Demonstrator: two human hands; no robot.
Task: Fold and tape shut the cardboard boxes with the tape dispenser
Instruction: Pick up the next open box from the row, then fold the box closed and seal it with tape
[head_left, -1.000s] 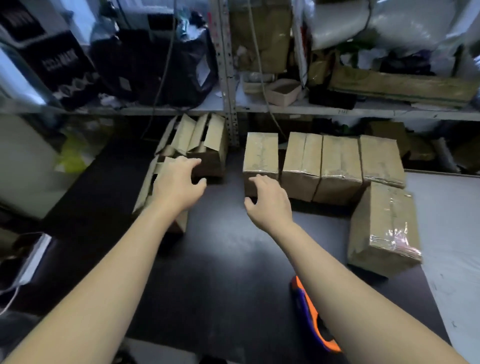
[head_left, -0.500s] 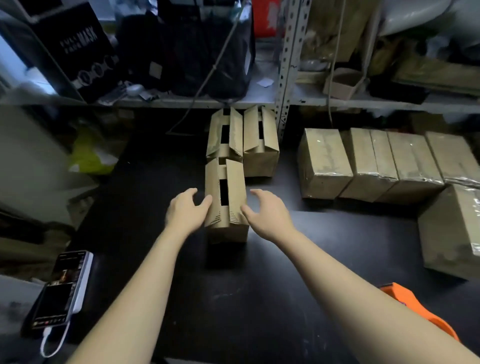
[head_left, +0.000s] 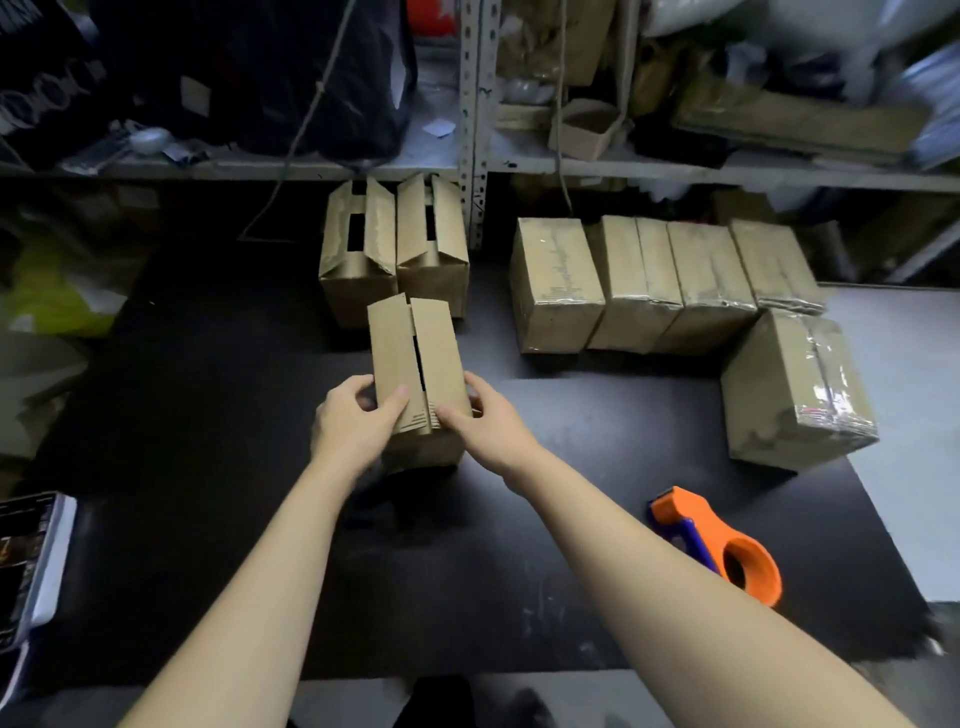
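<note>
An untaped cardboard box (head_left: 415, 364) stands mid-table with its two top flaps folded nearly flat, a thin gap between them. My left hand (head_left: 353, 428) grips its near left corner, thumb on the left flap. My right hand (head_left: 485, 423) holds the near right corner, fingers pressing the right flap. Two more untaped boxes (head_left: 389, 260) with raised flaps stand behind it. Several taped boxes (head_left: 660, 280) line up at the right, and one more taped box (head_left: 795, 389) sits nearer. The orange and blue tape dispenser (head_left: 722, 545) lies on the table beside my right forearm.
The black table (head_left: 208, 467) meets a grey surface (head_left: 909, 389) at the right. A metal shelf (head_left: 363, 166) crowded with bags and cartons runs along the back. A phone on a cable (head_left: 28, 561) lies at the left edge.
Both hands closed onto the nearest untaped box, drew it toward me and pressed its flaps down. The view shifted so the tape dispenser shows in full.
</note>
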